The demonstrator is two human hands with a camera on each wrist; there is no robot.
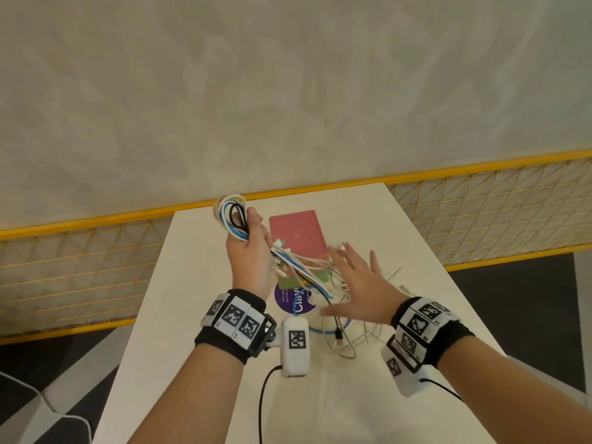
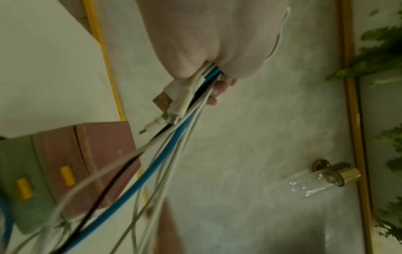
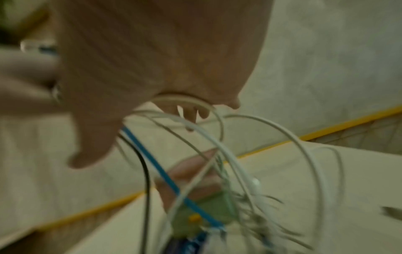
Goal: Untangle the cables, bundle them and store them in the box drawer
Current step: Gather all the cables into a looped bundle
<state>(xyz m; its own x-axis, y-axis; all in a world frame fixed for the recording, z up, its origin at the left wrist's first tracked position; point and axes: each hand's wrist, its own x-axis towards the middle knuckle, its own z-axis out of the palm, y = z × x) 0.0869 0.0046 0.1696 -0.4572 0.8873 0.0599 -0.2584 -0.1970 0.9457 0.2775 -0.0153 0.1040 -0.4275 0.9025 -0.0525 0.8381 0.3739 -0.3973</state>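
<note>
Our left hand (image 1: 248, 251) pinches the looped cables (image 1: 233, 216) in a tight grip above the counter (image 1: 198, 283), near the pink box drawer (image 1: 296, 233), keeping them gathered, while our right hand (image 1: 358, 286), fingers spread, hovers over the loose tails, likely to comb them straight.

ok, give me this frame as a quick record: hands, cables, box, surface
left hand: raised, grips cables in a fist; loops stick out above, plugs and tails below
right hand: fingers spread, over the loose cables, holds nothing
cable colours: white, blue, black
box: pink top, green drawer with yellow handle below, on the table behind the hands; open or shut cannot be told
table: white, with a purple round sticker under the cables
progress: cables not yet in the drawer
</note>
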